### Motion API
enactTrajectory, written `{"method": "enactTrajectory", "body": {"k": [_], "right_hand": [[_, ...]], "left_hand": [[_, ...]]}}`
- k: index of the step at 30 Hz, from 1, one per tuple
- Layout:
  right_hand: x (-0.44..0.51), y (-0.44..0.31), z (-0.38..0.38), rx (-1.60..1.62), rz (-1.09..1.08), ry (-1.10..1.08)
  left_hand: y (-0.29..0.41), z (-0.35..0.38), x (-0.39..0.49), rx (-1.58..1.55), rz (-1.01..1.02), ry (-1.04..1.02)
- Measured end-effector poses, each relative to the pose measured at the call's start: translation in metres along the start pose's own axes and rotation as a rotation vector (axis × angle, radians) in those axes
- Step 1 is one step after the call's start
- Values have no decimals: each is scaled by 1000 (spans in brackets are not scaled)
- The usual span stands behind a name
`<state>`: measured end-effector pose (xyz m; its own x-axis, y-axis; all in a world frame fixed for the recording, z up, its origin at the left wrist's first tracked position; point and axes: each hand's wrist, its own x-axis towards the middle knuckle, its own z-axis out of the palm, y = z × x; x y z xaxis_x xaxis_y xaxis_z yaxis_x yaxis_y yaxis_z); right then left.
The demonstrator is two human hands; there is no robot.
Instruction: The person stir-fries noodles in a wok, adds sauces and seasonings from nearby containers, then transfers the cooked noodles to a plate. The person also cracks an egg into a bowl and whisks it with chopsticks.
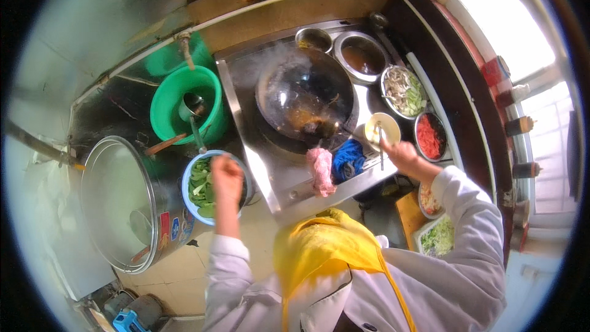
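Observation:
My left hand (227, 179), its fingers curled, is over the right side of a blue-rimmed basin (188, 193). Green leafy vegetables (201, 186) fill the basin; whether the fingers pinch any leaf or the rim is hidden. On the other side, my right hand (405, 159) grips a thin utensil (381, 159) that reaches into a pale yellow bowl (392, 124). A blackened wok (306, 87) sits on the steel stove (267, 166), with steam rising and a little brown liquid at its bottom.
A pink cloth (321, 170) and a blue cloth (349, 159) lie at the stove's front edge. A green bucket (159, 106) holds a ladle (191, 106). A large steel pot (152, 184) stands left. Bowls of sliced vegetables (403, 87) and red food (428, 136) line the right.

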<state>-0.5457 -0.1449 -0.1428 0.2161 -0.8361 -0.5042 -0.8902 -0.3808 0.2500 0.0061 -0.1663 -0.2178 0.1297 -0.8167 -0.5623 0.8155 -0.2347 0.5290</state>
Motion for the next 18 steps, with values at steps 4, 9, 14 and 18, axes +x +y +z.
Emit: {"method": "enactTrajectory", "body": {"k": [4,9,14,18], "right_hand": [[37,69,-28,-286,122,370],[45,65,-57,-104,116,322],[44,16,-52,180,122,214],[62,-12,-48,185,135,210]], "left_hand": [[-173,73,-55,497,-415,-112],[-232,112,-75,317,-625,-190],[-234,129,-90,387,-529,-90],[-235,130,-93,375,-509,-88]]}}
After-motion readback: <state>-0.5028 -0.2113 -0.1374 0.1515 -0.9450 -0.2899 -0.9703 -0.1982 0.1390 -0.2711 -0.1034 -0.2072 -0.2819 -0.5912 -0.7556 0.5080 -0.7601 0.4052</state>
